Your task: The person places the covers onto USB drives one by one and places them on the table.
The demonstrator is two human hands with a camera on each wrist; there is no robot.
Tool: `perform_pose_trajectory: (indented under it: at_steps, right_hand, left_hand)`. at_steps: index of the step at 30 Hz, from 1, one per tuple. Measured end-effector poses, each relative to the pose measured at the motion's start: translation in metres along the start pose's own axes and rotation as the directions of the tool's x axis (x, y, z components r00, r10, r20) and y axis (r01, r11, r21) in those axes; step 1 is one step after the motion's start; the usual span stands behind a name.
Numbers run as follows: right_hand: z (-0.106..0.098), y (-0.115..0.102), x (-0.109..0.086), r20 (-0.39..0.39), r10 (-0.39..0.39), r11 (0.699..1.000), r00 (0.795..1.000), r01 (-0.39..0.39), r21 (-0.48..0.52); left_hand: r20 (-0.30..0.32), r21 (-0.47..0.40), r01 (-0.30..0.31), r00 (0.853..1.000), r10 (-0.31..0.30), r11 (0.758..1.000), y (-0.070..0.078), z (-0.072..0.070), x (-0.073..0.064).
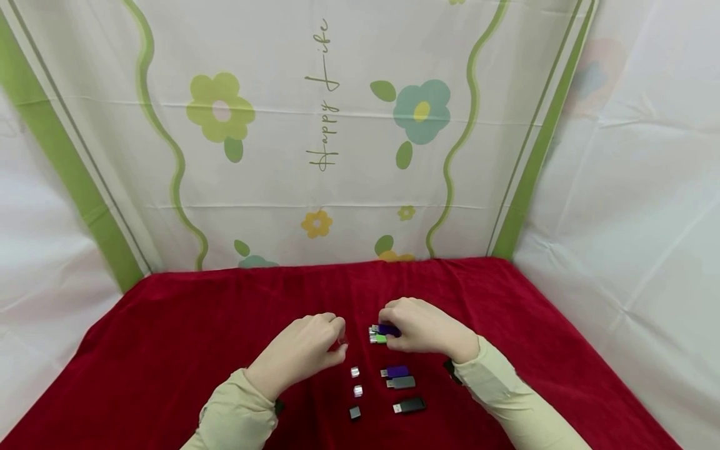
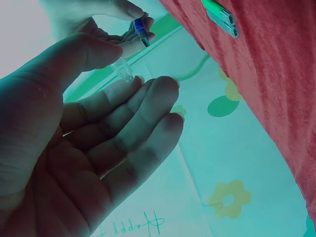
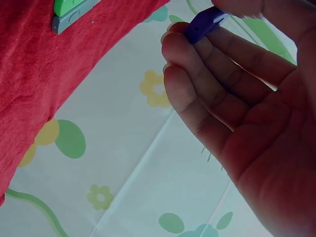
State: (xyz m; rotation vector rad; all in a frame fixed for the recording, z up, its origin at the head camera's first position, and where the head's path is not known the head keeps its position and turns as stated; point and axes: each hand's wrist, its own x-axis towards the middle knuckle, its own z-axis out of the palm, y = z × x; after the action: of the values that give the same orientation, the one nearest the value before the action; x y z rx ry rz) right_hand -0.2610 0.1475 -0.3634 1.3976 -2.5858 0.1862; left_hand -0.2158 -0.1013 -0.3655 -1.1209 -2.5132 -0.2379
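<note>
On my head feed I see the right hand (image 1: pixel 424 326) pinching a purple USB stick (image 1: pixel 389 330) over the red-clothed worktop (image 1: pixel 185 362), facing a "Happy Life" curtain (image 1: pixel 270 181); left-wrist, the left hand (image 2: pixel 94 133) pinches a clear cap (image 2: pixel 124 71); right-wrist, that stick sits tilted in its pinch.

Crimson velvety cloth (image 1: pixel 185 350) below a white printed fabric backdrop (image 1: pixel 270 175).
Between two wavy green lines (image 1: pixel 147 47), slim olive lettering (image 1: pixel 324 125) reading "Happy Life" runs sideways, with a lime-green flower (image 1: pixel 201 112) to its left and a blue-green flower (image 1: pixel 435 125) to its right; white fabric sheets (image 1: pixel 630 219) flank both sides.
</note>
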Motion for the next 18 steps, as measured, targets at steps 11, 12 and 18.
perform_pose_trajectory:
  at_steps: [11,12,18]
  right_hand:
    - [0.0005,-0.0008,-0.0024,0.003,-0.003,0.999,1.0,0.003,0.034]
    - [0.0005,-0.0008,-0.0023,0.002,-0.005,1.0,1.0,0.005,0.031]
    - [-0.0003,-0.0012,-0.0022,-0.002,0.003,1.0,1.0,-0.003,0.022]
  left_hand:
    - [0.04,-0.018,-0.015,0.999,0.016,1.0,0.0025,-0.0005,-0.0001]
    - [0.036,-0.015,-0.016,0.999,0.017,1.0,0.0025,-0.0006,-0.0001]
    - [0.028,-0.001,-0.018,0.999,0.018,1.0,0.0037,-0.0023,0.0002]
